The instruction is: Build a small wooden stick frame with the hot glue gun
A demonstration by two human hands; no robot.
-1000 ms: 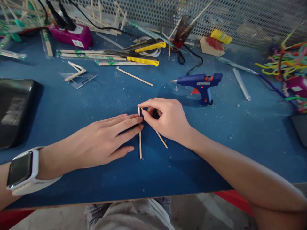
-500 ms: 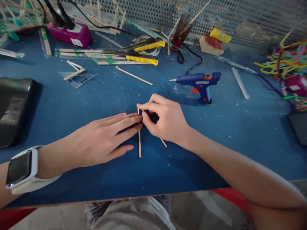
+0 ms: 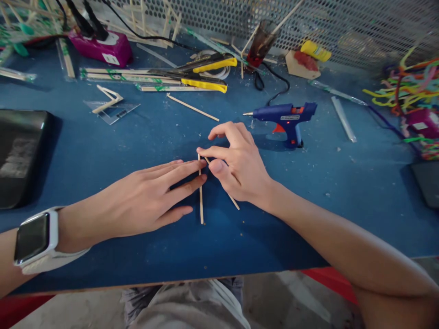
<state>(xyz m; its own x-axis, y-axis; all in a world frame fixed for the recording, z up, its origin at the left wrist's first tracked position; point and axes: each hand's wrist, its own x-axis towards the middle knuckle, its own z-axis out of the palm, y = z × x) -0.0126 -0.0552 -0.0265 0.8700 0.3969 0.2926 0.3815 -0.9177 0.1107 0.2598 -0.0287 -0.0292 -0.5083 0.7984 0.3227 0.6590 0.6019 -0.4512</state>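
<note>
Two thin wooden sticks lie on the blue table in front of me, their far ends close together. My left hand [image 3: 151, 196] lies flat with fingers stretched out, its fingertips resting across the left stick [image 3: 201, 205]. The right stick [image 3: 233, 201] slants toward the lower right, partly under my right hand [image 3: 240, 169]. My right index fingertip touches the top end of the left stick, and the other visible fingers are spread. A blue glue gun [image 3: 290, 116] with a small red light lies on its side, right of and beyond my right hand.
Yellow-handled cutters [image 3: 206, 84], a loose stick [image 3: 194, 108] and a clear set square [image 3: 115, 113] with joined sticks lie farther back. A black device [image 3: 22, 160] is at the left, a purple power adapter [image 3: 103, 48] behind. Colourful pipe cleaners [image 3: 404, 91] lie right.
My right thumb and other fingers have opened away from the sticks, showing more of the right stick. The right index fingertip stays at the top. My left hand has hardly moved.
</note>
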